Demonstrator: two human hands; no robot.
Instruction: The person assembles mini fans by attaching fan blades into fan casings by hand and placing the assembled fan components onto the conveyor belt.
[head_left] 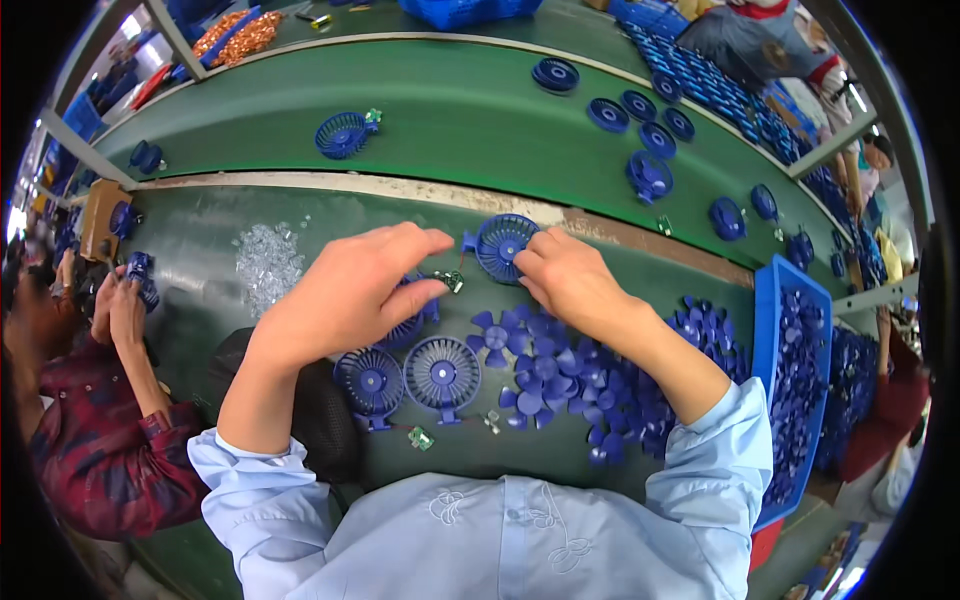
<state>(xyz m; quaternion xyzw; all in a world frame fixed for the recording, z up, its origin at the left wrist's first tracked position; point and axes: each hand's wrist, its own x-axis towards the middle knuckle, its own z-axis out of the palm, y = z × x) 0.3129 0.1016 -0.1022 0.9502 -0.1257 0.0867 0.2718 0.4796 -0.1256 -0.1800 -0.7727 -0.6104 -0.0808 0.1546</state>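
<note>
Currently grasps, at the centre of the frame, the lower right rim of a round blue fan housing between the bunched thumb and fingers of the right hand. Just left of that, holds the left hand with thumb and forefinger parted, clasping nothing plainly between them. Brings the left thumb's tip right up to a small green circuit board; hard to tell, with the other fingers hidden, whether touching or merely beside it. Half hides a second blue housing beneath the same hand.

At lower centre, two more housings side by side, with green boards just below. Right of centre, partly under the right forearm, a heap of blue fan blades, then a blue bin full of blades. At centre left, a pile of clear pieces. Across the top, a green belt bearing blue discs at upper right. At far left, a co-worker's plaid sleeve.
</note>
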